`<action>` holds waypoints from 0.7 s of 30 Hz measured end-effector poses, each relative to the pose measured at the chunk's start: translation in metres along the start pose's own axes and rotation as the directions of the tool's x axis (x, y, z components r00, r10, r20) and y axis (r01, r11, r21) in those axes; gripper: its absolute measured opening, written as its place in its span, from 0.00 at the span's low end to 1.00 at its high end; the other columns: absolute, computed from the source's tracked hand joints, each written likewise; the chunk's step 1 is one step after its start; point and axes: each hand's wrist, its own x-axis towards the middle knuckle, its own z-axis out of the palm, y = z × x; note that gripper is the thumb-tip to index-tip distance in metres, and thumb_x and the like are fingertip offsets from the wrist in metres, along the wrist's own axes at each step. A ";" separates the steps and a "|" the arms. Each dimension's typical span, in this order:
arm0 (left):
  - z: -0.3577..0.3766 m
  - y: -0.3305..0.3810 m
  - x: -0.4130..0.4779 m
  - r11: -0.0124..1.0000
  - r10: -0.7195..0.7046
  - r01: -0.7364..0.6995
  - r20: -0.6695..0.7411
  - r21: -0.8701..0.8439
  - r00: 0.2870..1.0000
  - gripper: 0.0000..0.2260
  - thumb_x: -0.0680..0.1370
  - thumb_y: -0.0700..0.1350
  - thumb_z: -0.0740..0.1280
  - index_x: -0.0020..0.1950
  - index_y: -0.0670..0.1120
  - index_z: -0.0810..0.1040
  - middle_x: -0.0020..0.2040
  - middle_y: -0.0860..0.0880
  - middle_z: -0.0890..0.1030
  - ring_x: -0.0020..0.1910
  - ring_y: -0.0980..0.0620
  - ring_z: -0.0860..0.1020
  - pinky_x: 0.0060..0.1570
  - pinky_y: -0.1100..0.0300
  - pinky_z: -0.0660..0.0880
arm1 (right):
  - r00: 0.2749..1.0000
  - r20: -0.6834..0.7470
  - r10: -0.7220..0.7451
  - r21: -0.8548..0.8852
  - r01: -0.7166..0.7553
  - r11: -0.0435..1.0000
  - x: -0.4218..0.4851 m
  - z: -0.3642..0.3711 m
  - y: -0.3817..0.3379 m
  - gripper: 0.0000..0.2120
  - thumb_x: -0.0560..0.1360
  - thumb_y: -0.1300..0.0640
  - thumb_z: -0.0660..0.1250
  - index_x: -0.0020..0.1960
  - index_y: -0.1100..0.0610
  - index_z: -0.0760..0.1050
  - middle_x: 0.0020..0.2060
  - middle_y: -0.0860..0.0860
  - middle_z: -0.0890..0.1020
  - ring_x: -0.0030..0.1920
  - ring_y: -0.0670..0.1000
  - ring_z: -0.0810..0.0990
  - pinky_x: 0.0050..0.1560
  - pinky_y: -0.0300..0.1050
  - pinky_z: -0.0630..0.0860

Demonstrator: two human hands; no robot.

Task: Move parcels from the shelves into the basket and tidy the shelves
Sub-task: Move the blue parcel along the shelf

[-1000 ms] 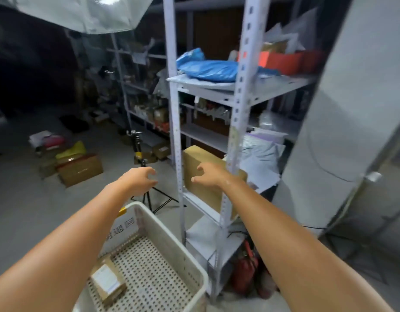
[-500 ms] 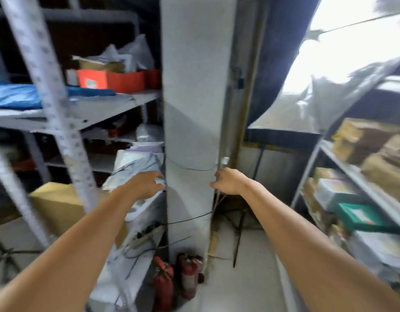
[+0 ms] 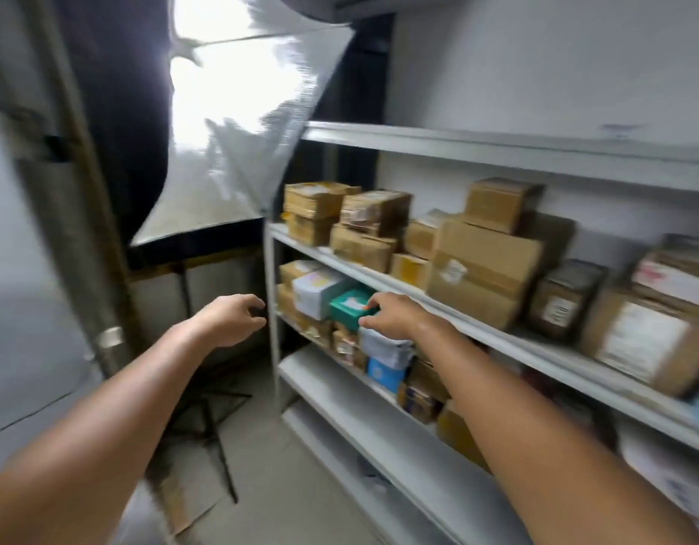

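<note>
A white metal shelf unit (image 3: 379, 275) fills the right side and is loaded with parcels. Several brown cardboard boxes (image 3: 481, 265) stand on its upper level. One level down sit a white box (image 3: 314, 295) and a green box (image 3: 350, 308). My right hand (image 3: 391, 314) reaches out in front of the green box, fingers loosely curled, holding nothing. My left hand (image 3: 232, 318) hangs in the air left of the shelf post (image 3: 272, 308), fingers loosely curled and empty. The basket is out of view.
A grey pillar (image 3: 9, 269) stands at the left. A light stand (image 3: 212, 418) with a reflective softbox (image 3: 237, 131) occupies the corner between pillar and shelf. Flattened cardboard (image 3: 182, 489) lies on the floor. The lowest shelf boards (image 3: 359, 422) are mostly bare.
The view has swung right, from the first shelf and the basket past the pillar to this parcel shelf. Both hands stayed stretched out and empty.
</note>
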 end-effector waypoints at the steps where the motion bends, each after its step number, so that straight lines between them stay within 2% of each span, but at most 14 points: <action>1: 0.001 0.002 0.002 1.000 0.005 -0.005 0.000 -0.014 1.000 0.16 0.79 0.49 0.67 0.67 0.50 0.76 0.61 0.45 0.81 0.58 0.45 0.79 0.56 0.58 0.74 | 1.000 -0.004 0.019 0.015 -0.019 1.000 -0.004 -0.001 0.005 0.22 0.77 0.46 0.65 0.68 0.54 0.72 0.65 0.55 0.77 0.61 0.57 0.77 0.58 0.48 0.74; 4: 0.028 0.055 0.020 0.986 0.167 -0.166 0.050 -0.024 0.985 0.17 0.79 0.45 0.66 0.68 0.47 0.75 0.64 0.43 0.78 0.62 0.43 0.77 0.60 0.56 0.72 | 0.978 -0.043 0.204 0.022 -0.204 0.979 -0.046 -0.016 0.054 0.24 0.76 0.44 0.67 0.67 0.55 0.74 0.66 0.56 0.77 0.62 0.59 0.77 0.59 0.48 0.75; 6: 0.048 0.096 0.028 0.958 0.285 -0.279 0.118 -0.069 0.951 0.18 0.79 0.45 0.66 0.68 0.47 0.75 0.63 0.44 0.79 0.60 0.44 0.78 0.58 0.56 0.73 | 0.940 -0.096 0.328 0.033 -0.327 0.945 -0.077 -0.028 0.085 0.26 0.76 0.44 0.67 0.69 0.56 0.72 0.68 0.58 0.75 0.65 0.59 0.75 0.62 0.49 0.74; 9: 0.078 0.159 0.023 0.912 0.410 -0.407 0.183 -0.055 0.893 0.18 0.79 0.48 0.66 0.69 0.48 0.74 0.64 0.45 0.78 0.60 0.45 0.77 0.57 0.57 0.73 | 0.881 -0.138 0.453 0.058 -0.449 0.892 -0.123 -0.043 0.127 0.26 0.77 0.45 0.67 0.72 0.54 0.70 0.69 0.56 0.74 0.66 0.58 0.75 0.60 0.48 0.72; 12: 0.104 0.215 0.018 0.848 0.524 -0.530 0.182 -0.013 0.832 0.17 0.78 0.52 0.66 0.67 0.52 0.76 0.65 0.47 0.79 0.61 0.45 0.77 0.57 0.58 0.71 | 0.820 -0.176 0.544 0.081 -0.539 0.839 -0.167 -0.057 0.157 0.25 0.78 0.45 0.66 0.72 0.53 0.69 0.68 0.56 0.74 0.65 0.58 0.75 0.62 0.48 0.72; 16: 0.127 0.274 -0.001 0.826 0.561 -0.555 0.230 -0.097 0.795 0.15 0.78 0.51 0.67 0.64 0.53 0.78 0.53 0.44 0.83 0.51 0.44 0.81 0.46 0.60 0.73 | 0.741 -0.236 0.629 0.121 -0.619 0.776 -0.212 -0.072 0.195 0.23 0.77 0.47 0.67 0.69 0.55 0.72 0.67 0.56 0.76 0.64 0.58 0.76 0.63 0.49 0.73; 20: 0.152 0.320 -0.016 0.802 0.598 -0.564 0.272 -0.197 0.754 0.15 0.78 0.47 0.66 0.65 0.53 0.77 0.48 0.46 0.83 0.37 0.48 0.78 0.34 0.61 0.72 | 0.668 -0.311 0.675 0.148 -0.668 0.729 -0.242 -0.087 0.227 0.20 0.78 0.46 0.66 0.67 0.53 0.73 0.63 0.55 0.77 0.61 0.57 0.77 0.57 0.48 0.74; 21: 0.157 0.330 -0.019 0.786 0.618 -0.582 0.284 -0.207 0.733 0.15 0.79 0.46 0.66 0.66 0.52 0.76 0.47 0.46 0.82 0.37 0.48 0.78 0.34 0.61 0.72 | 0.654 -0.333 0.680 0.144 -0.677 0.722 -0.246 -0.090 0.235 0.20 0.78 0.46 0.66 0.66 0.53 0.74 0.62 0.55 0.78 0.60 0.57 0.77 0.57 0.48 0.74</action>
